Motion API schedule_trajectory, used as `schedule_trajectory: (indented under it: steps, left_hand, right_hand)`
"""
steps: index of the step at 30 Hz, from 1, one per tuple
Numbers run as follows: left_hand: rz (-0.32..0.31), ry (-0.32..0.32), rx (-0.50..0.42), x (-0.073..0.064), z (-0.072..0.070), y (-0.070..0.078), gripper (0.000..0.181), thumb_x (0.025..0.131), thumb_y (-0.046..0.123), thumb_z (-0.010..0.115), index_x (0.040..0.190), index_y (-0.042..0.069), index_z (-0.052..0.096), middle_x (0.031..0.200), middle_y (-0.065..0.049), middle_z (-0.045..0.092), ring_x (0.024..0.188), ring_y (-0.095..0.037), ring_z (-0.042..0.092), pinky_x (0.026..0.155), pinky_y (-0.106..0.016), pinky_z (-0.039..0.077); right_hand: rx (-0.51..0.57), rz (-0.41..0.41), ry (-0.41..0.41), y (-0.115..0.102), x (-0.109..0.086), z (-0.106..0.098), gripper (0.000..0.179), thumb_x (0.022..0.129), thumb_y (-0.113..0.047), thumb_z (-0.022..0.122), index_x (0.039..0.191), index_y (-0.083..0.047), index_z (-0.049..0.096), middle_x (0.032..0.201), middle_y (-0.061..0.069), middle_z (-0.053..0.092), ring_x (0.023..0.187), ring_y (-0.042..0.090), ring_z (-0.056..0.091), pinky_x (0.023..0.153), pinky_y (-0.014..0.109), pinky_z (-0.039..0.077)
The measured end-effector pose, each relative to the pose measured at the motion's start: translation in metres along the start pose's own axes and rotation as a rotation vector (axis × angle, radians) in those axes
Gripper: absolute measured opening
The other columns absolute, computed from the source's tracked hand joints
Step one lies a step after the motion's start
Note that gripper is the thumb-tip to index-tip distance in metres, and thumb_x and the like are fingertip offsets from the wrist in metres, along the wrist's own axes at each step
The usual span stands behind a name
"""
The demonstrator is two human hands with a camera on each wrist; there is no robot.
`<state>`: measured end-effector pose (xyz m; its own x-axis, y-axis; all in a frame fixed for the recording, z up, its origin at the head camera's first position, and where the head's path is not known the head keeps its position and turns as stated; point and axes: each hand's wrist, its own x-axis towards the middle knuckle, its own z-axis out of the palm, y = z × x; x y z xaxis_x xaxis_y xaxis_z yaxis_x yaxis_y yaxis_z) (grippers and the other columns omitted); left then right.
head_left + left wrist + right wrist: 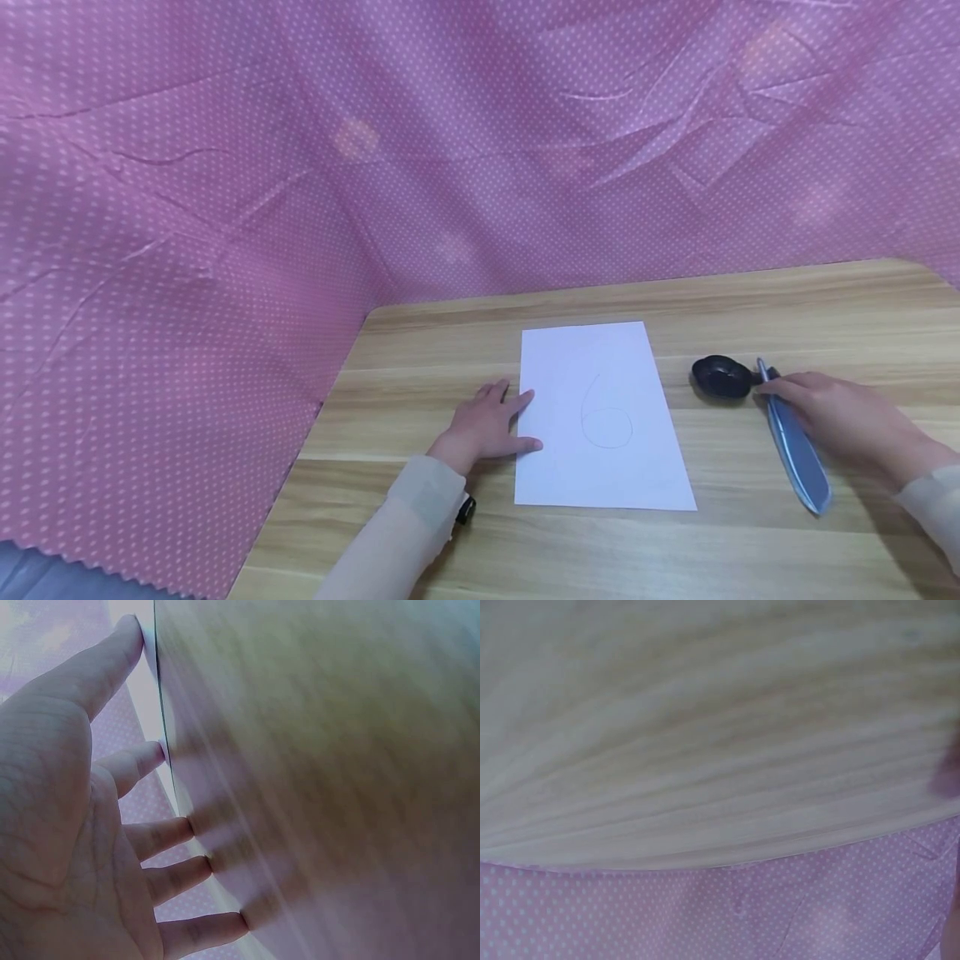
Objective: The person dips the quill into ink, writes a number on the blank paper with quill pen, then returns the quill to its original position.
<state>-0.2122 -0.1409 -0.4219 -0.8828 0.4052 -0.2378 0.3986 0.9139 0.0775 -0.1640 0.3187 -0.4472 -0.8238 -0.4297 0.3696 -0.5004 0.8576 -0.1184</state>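
A white sheet of paper lies on the wooden table with a large "6" drawn on it in a thin line. My left hand rests at its left edge, fingers spread, with thumb and index finger reaching onto the sheet. In the left wrist view the left hand has its fingertips down on the tabletop. On the right, my right hand holds the upper end of a long, slim blue-grey thing with a pale rim. Next to its fingertips is a rounded black object with a short neck.
Pink dotted cloth hangs behind the table and down its left side. A small black item shows by my left wrist. Bare wood extends around the paper. The right wrist view shows mostly blurred tabletop and cloth.
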Motion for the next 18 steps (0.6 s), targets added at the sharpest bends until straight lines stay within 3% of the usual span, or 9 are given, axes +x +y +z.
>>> schedule_trajectory:
  steps: [6, 15, 18]
  left_hand:
    - [0.003, -0.001, -0.008, -0.0001, 0.0004, 0.0006, 0.085, 0.079, 0.076, 0.049, 0.15, 0.036, 0.027, 0.157, -0.012, 0.017, 0.14, -0.036, 0.019, 0.103, -0.06, 0.028]
    - [-0.002, -0.011, 0.001, 0.0003, 0.0004, 0.0008, 0.085, 0.079, 0.076, 0.048, 0.151, 0.037, 0.025, 0.157, -0.011, 0.016, 0.141, -0.035, 0.018, 0.103, -0.06, 0.028]
    - [-0.005, -0.019, -0.001, -0.0004, -0.0002, 0.0012, 0.085, 0.08, 0.076, 0.049, 0.151, 0.036, 0.025, 0.157, -0.011, 0.016, 0.141, -0.035, 0.017, 0.104, -0.059, 0.027]
  right_hand:
    - [-0.006, 0.014, -0.015, 0.0001, -0.0005, 0.0004, 0.037, 0.077, 0.001, 0.068, 0.112, -0.011, 0.067, 0.106, 0.02, 0.065, 0.095, 0.042, 0.061, 0.076, 0.057, 0.049]
    - [0.006, -0.029, 0.037, 0.0015, -0.0027, 0.0011, 0.04, 0.075, 0.003, 0.071, 0.113, -0.011, 0.067, 0.103, 0.019, 0.066, 0.092, 0.04, 0.063, 0.074, 0.055, 0.05]
    - [0.021, -0.009, 0.021, 0.001, -0.0024, -0.0002, 0.038, 0.079, 0.0, 0.07, 0.115, -0.01, 0.066, 0.106, 0.019, 0.066, 0.095, 0.04, 0.062, 0.076, 0.056, 0.049]
